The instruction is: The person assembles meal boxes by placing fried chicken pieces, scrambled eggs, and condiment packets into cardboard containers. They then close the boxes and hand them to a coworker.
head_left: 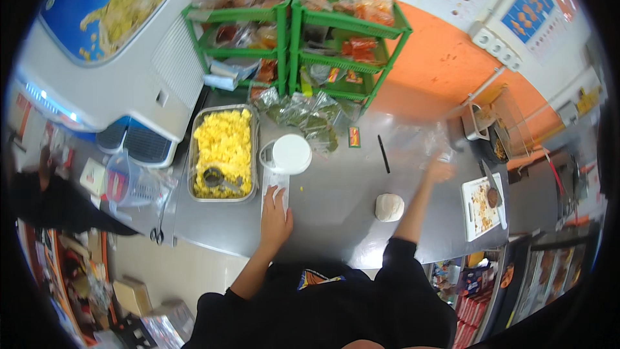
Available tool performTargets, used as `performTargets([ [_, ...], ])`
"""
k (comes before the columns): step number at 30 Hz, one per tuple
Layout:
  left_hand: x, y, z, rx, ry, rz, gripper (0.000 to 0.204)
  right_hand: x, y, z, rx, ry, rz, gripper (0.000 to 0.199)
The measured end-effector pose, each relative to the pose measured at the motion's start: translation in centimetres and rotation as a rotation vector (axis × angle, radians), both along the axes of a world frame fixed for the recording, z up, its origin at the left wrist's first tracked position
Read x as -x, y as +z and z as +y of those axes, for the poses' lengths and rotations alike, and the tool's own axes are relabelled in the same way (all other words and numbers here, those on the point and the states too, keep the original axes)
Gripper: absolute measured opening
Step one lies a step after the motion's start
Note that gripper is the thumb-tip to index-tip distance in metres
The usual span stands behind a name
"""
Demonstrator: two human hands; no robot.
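Observation:
My left hand (276,221) lies with its fingers stretched out on a narrow white strip (276,184) on the steel table. Just beyond the fingertips stands a round white tub (292,154) with a handle-like loop at its left. Out to the right, my right hand (441,170) is at a crumpled clear plastic bag (436,144); motion smears its fingers, and whether it grips the plastic is unclear. A squat, rounded white item (389,207) sits left of my right forearm. Between the hands, farther back, lies a slim black stick, perhaps a pen (384,154).
Left of the tub is a metal tray (192,178) of yellow chunks with a dark scoop (213,176). Behind stand green racks (289,45) of packets. A white cutting board (473,220) with a knife (489,176) lies right. Another person's dark sleeve (58,203) enters left.

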State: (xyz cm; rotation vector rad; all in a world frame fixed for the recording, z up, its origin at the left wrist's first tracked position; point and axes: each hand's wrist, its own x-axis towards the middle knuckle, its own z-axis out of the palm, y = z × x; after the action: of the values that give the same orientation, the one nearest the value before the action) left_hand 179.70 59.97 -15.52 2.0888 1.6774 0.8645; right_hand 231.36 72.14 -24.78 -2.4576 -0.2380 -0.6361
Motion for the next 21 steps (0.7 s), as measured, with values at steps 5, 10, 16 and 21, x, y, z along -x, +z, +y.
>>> performTargets([
  [5, -0.7, 3.5, -4.4, 0.116, -0.118, -0.24, 0.043, -17.1, -0.7, -6.1, -0.167, 0.363, 0.471, 0.073],
  [10, -3.2, 2.6, -7.7, 0.282, -0.183, -0.345, 0.038, -11.8, 1.5, -4.0, -0.64, 0.978, 0.985, 0.022],
  [16, -8.1, 4.3, -6.7, 0.363, -0.179, -0.699, 0.027, 17.6, 10.7, -10.0, -0.224, 1.488, 0.37, 0.006],
  [21, -9.8, 2.5, -5.2, 0.318, -0.196, -0.824, 0.025, 27.4, 9.6, -17.4, -0.112, 1.894, 0.527, 0.017],
])
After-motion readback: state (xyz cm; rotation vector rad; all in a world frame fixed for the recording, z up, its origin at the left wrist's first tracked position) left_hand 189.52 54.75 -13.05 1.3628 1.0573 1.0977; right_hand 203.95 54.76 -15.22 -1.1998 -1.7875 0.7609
